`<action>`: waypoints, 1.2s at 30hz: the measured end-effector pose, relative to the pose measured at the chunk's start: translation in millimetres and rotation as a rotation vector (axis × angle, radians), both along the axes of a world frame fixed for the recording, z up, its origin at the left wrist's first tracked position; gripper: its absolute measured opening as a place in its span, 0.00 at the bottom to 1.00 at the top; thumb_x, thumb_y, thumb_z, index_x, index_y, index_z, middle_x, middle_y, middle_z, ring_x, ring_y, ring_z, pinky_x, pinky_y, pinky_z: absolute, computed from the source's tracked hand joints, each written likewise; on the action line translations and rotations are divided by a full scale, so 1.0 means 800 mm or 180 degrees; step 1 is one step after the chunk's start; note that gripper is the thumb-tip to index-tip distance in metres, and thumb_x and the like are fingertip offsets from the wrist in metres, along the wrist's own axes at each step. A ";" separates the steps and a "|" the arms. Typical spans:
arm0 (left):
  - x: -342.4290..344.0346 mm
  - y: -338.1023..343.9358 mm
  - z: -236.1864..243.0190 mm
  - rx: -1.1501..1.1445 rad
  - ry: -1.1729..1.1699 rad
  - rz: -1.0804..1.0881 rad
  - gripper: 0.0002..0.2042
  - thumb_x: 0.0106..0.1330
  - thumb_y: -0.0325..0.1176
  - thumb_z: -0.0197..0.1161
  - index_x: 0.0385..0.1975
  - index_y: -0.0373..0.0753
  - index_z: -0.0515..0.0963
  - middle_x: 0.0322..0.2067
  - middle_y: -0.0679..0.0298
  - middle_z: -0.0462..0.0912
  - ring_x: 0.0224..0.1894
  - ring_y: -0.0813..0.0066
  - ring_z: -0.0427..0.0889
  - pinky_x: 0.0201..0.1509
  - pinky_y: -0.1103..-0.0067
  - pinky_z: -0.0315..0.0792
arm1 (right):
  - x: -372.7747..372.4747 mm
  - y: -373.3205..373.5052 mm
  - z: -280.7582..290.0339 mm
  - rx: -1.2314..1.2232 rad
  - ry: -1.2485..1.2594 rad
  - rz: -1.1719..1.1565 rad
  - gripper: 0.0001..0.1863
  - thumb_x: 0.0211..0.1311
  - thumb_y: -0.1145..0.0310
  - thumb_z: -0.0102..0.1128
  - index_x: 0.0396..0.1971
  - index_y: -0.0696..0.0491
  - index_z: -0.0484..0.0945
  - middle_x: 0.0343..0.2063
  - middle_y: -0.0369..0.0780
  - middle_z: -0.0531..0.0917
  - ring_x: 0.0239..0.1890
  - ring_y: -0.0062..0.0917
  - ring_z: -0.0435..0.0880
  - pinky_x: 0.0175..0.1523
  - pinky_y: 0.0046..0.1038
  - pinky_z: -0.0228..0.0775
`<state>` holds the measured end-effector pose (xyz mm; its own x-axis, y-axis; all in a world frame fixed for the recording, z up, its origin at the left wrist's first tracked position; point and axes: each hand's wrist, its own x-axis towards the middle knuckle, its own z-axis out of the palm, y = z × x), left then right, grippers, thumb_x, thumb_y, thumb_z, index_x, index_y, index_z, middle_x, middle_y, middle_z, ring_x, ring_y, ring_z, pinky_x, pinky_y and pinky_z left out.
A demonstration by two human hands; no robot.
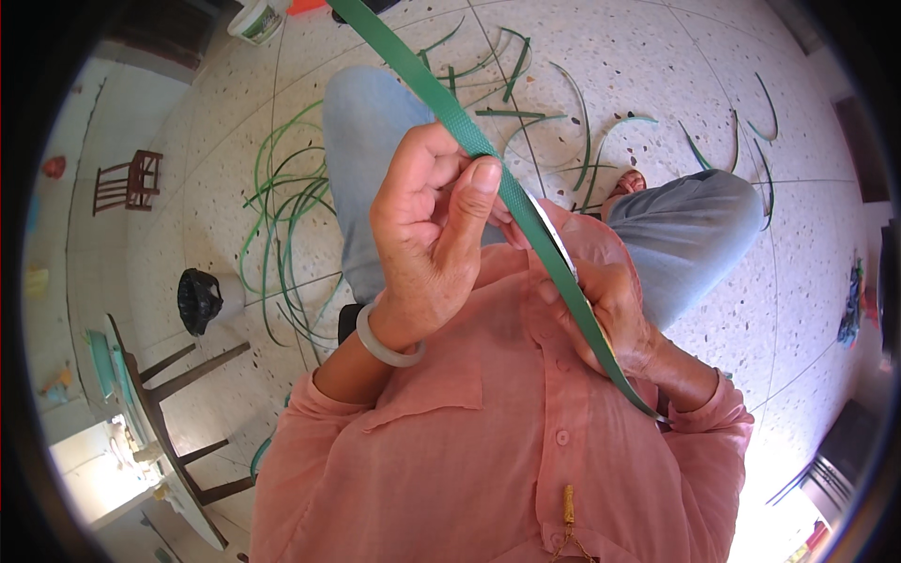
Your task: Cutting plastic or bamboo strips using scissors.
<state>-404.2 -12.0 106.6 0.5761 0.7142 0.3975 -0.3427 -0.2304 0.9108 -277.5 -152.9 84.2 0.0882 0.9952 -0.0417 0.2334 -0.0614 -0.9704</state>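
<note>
A long textured green strap (394,52) runs diagonally from the top edge down past my chest. My left hand (427,220), with a pale bangle on the wrist, pinches it between thumb and curled fingers. Behind the strap's middle shows a narrow silvery blade-like piece (556,233); its full shape is hidden. My right hand (605,319) is closed around that piece and the strap lower down, with the thumb beside the strap's left edge.
Loose green strip coils (282,216) lie left of my legs, cut strips (587,131) beyond them. Around me are a small chair (127,183), a black-lined bin (200,300), a dark-legged piece of furniture (169,385) and a white bucket (251,21).
</note>
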 end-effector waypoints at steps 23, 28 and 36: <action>0.006 -0.002 0.002 -0.0167 0.0180 -0.0219 0.07 0.73 0.28 0.50 0.44 0.31 0.66 0.25 0.60 0.77 0.22 0.79 0.77 0.25 0.84 0.74 | 0.017 -0.004 -0.014 0.0301 -0.0628 0.0055 0.08 0.62 0.75 0.51 0.38 0.62 0.75 0.23 0.44 0.76 0.25 0.24 0.72 0.32 0.29 0.66; 0.007 -0.001 -0.002 -0.0123 0.0184 -0.0187 0.07 0.72 0.26 0.50 0.44 0.30 0.66 0.27 0.57 0.78 0.22 0.78 0.78 0.25 0.83 0.74 | 0.012 -0.003 -0.018 0.0357 -0.0524 0.0025 0.07 0.63 0.75 0.51 0.38 0.62 0.74 0.23 0.43 0.75 0.25 0.25 0.72 0.32 0.29 0.65; 0.008 -0.005 -0.005 -0.0074 0.0098 -0.0109 0.07 0.72 0.26 0.51 0.43 0.30 0.66 0.27 0.61 0.75 0.23 0.81 0.77 0.25 0.84 0.75 | 0.004 -0.004 -0.010 0.0111 0.0034 -0.0092 0.10 0.67 0.71 0.50 0.27 0.60 0.71 0.17 0.34 0.65 0.23 0.15 0.63 0.26 0.24 0.59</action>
<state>-397.9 -15.6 102.7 0.6122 0.7027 0.3625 -0.3217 -0.1975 0.9260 -274.6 -156.1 76.5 0.1165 0.9932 -0.0081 0.2215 -0.0339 -0.9746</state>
